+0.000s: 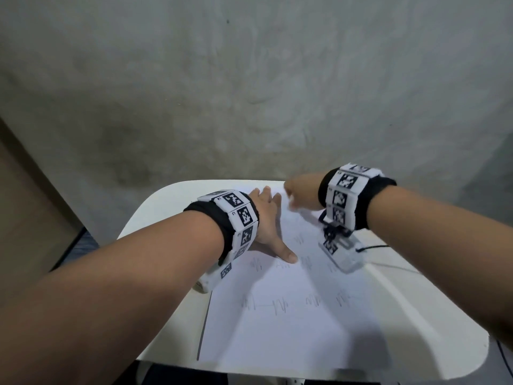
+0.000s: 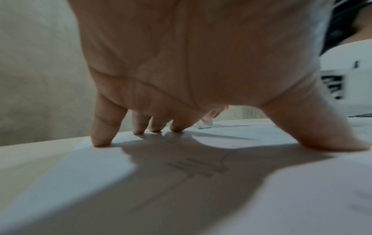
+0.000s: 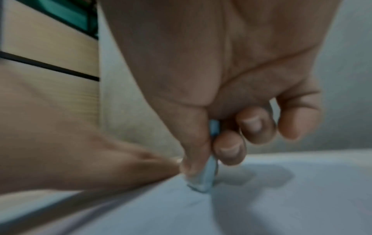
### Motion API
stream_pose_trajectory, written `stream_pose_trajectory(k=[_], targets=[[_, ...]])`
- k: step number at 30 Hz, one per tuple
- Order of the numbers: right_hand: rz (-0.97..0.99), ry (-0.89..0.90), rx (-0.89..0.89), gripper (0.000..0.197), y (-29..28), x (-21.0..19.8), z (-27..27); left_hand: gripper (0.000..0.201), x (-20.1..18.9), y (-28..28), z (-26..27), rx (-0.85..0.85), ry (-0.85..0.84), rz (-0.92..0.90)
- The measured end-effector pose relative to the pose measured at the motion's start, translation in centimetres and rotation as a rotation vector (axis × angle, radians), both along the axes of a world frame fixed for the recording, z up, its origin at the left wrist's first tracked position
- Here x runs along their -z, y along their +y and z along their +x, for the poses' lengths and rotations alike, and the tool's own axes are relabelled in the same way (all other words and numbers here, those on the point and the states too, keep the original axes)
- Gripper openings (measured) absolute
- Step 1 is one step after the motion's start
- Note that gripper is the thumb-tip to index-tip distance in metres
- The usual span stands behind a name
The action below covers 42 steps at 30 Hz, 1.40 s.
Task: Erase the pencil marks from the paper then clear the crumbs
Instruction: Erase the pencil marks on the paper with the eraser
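A white sheet of paper [image 1: 277, 334] with several faint pencil squiggles [image 1: 280, 307] lies on the white table [image 1: 433, 315]. My left hand [image 1: 266, 226] presses the sheet's far left part with spread, straight fingers [image 2: 101, 135] and thumb [image 2: 332, 139]. My right hand [image 1: 298, 194] is at the sheet's far edge. It pinches a pale blue eraser [image 3: 208, 174] between thumb and index finger. The eraser's lower end touches the paper [image 3: 261, 214]. In the left wrist view the eraser [image 2: 206, 125] shows small beyond my palm, and pencil marks [image 2: 193, 167] lie under it.
A grey wall [image 1: 249, 93] stands just behind the table. A wooden panel [image 1: 25, 207] is at the left. A thin black cable [image 1: 374, 247] runs across the table's right side. The table's near edge [image 1: 249, 376] is close to me.
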State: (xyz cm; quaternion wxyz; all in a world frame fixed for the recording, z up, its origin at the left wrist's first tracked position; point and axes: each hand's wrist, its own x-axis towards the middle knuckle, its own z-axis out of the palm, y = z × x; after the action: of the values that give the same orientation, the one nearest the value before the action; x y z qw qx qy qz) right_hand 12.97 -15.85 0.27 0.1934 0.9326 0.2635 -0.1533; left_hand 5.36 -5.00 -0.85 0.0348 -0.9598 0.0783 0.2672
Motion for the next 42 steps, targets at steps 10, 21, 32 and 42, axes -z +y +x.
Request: stream_pose_trajectory(k=[10, 21, 32, 42], targets=[[-0.017, -0.036, 0.024, 0.031, -0.2, -0.2, 0.1, 0.142, 0.0, 0.1, 0.1, -0.002, -0.013, -0.013], [-0.055, -0.037, -0.059, 0.018, 0.5, 0.5, 0.2, 0.136, 0.0, -0.1, -0.1, 0.006, -0.02, 0.008], [-0.055, -0.035, 0.013, 0.028, 0.7, 0.5, 1.3, 0.137, 0.0, 0.0, -0.2, -0.003, -0.019, 0.001], [-0.101, -0.085, 0.041, 0.029, 0.7, 0.6, 2.3, 0.137, -0.1, 0.8, 0.0, 0.016, 0.005, -0.03]])
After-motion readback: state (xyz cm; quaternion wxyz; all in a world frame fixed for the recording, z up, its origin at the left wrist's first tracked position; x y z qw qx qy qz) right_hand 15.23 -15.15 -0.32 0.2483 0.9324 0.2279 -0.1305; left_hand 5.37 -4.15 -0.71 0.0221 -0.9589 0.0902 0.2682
